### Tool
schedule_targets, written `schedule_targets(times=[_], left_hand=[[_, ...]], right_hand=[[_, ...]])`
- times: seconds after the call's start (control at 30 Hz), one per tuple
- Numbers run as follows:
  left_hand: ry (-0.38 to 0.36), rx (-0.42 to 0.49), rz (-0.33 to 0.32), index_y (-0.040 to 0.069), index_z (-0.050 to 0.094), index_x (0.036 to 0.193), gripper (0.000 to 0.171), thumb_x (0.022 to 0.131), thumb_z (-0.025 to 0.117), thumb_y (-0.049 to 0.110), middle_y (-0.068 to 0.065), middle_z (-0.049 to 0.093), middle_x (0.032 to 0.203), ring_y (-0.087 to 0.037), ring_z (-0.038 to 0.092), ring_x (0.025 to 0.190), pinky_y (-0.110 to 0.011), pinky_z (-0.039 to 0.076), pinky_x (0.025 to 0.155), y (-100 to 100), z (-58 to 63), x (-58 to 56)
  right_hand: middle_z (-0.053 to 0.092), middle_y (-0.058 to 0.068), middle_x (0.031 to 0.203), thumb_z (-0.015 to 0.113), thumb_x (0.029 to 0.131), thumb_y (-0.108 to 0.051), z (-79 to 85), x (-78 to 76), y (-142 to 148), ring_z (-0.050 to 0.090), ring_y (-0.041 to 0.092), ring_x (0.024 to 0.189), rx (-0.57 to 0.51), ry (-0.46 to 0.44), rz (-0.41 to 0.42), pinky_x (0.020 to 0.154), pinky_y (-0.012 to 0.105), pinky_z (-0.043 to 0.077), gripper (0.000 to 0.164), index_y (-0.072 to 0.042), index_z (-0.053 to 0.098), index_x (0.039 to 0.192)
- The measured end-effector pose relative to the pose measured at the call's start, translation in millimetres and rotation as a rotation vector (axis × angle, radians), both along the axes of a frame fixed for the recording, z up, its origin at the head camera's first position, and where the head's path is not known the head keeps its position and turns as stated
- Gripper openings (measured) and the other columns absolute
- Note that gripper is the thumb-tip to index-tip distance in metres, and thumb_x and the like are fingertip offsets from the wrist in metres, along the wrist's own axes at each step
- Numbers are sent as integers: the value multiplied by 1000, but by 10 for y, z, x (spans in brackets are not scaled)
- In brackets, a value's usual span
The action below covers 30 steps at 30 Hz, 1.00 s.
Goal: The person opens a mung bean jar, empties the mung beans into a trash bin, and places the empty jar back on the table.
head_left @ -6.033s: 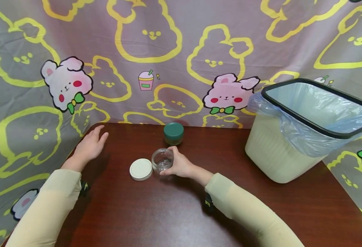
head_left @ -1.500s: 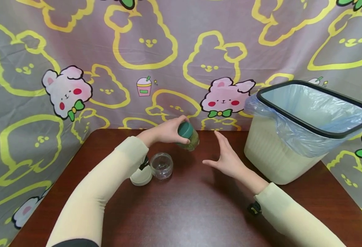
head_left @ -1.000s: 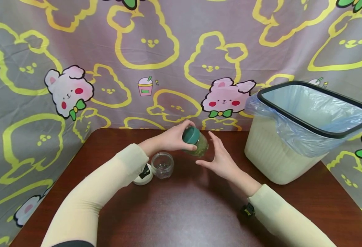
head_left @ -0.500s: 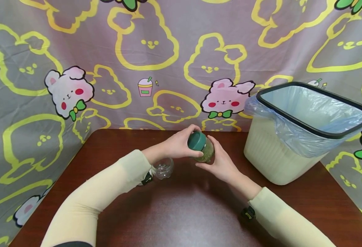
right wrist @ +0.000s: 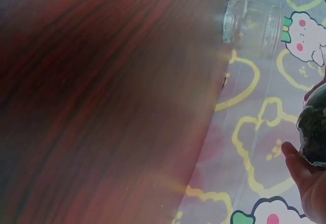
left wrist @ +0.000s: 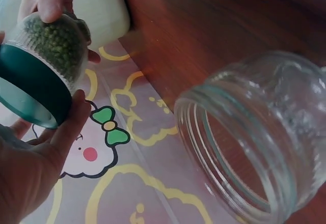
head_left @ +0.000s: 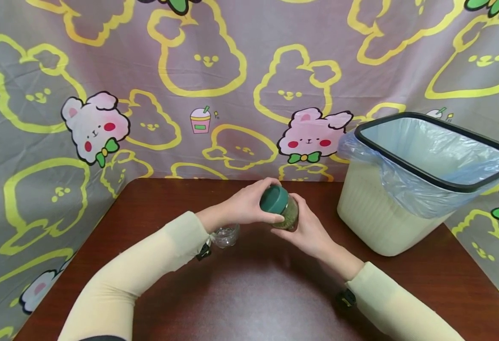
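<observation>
I run both hands on a single container, a jar of small green pellets [head_left: 290, 214], fitted with a green lid [head_left: 274, 199]. The left hand [head_left: 247, 203] is partly closed: thumb on the near side of the lid, fingers curled over its far side, gripping it. The right hand [head_left: 311, 233] is partly closed round the lower body of the jar, thumb near, fingers far, so the jar sits directly between the two palms. I read the jar as tilted, lid end toward the left hand, base end toward the right hand, and held above the table [head_left: 249, 298]. The lid is seated on the jar; I cannot tell how tightly. A clear glass jar [left wrist: 249, 147] stands on the table just beside the left wrist, on the near side of that hand and apart from its fingers; the left wrist view shows its mouth uncovered. To the right of the right hand, well apart from it, I locate a cream bin [head_left: 369, 208] with a black rim [head_left: 428, 173] and a bluish plastic liner [head_left: 407, 182].
</observation>
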<state>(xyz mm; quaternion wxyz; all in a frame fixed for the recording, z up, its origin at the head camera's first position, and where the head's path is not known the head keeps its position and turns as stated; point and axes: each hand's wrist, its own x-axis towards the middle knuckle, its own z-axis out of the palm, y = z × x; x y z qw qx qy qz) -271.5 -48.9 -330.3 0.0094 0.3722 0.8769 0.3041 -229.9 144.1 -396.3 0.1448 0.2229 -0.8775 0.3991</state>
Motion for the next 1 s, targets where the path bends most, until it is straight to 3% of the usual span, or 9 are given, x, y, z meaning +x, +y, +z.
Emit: schedule_targets(times=[0.33,0.67,1.0], left_hand=[[55,-27,-8,24,38,122,75,65,59,69,8,46,98,-8,51,79,-22,46,61,47,-63,43],[82,-75,-16,25,34,124,76,68,49,75,7,43,101,-9,50,79,-23,45,62,77,-119,33],[107,-8,-171,25,36,133,89,60,68,64,10,44,111,-4,47,93,-23,43,75,-72,-33,-23]], right_hand=[[50,1,111,75,58,-56,-2,18,18,53,14,93,10,25,3,74,33,47,95,-12,30,129],[51,0,109,79,59,-48,-42,-2,42,54,12,93,-36,1,23,74,30,47,92,-12,31,128],[53,0,107,78,58,-51,20,27,87,54,12,87,-7,28,14,70,31,46,91,-13,34,127]])
